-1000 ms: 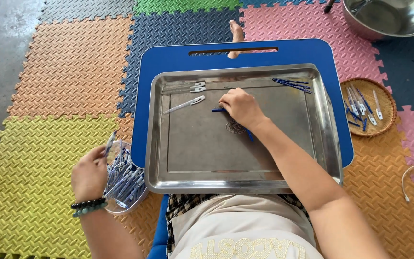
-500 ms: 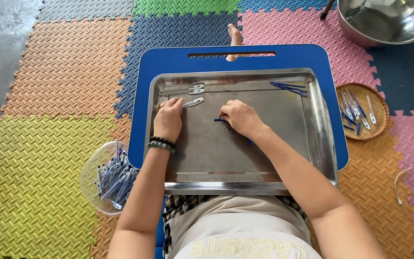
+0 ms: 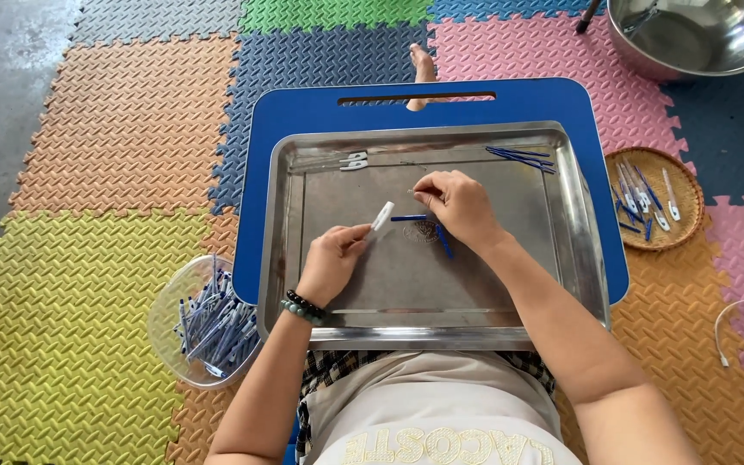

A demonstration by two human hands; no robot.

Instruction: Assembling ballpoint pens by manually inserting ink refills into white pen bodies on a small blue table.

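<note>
Over one steel tray [image 3: 592,258], left hand [image 3: 333,258] pinching one pen barrel [image 3: 381,215], right hand [image 3: 458,205] fingertips pressed together.

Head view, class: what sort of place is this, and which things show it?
Probably a home floor set up for small assembly work: colourful interlocking foam floor mats, a steel tray on a blue lap table, and a clear plastic bowl of blue pen parts.
</note>
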